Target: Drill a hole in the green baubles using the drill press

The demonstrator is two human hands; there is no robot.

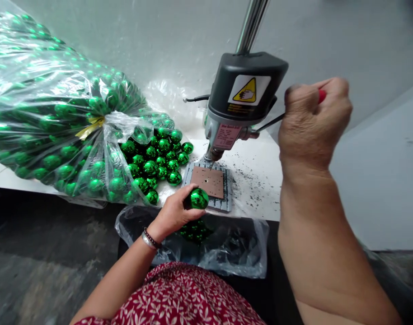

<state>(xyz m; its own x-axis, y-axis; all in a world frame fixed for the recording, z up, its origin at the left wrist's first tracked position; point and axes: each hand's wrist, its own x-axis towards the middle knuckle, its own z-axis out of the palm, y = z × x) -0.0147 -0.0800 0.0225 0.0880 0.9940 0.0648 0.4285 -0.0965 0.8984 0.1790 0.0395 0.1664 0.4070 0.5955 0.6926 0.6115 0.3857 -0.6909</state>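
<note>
Between the thumb and fingers of my left hand [174,208] is a shiny green ball [199,198], held just in front of the drill press base [227,203]. My right hand [311,119] is raised and wrapped round the red-tipped feed lever [277,119] of the bench drill press [249,90]. Under the drill chuck [214,154], a brown square board [215,183] with a small hole lies on the grey base. The drill bit points down above this board, apart from the ball.
A large clear plastic bag [50,113] of green balls, tied with yellow string, fills the left. Loose green balls [150,168] lie beside the base. Dark shavings speckle the white table [257,158]. Below its edge, a plastic-lined bin [233,262] holds more green balls.
</note>
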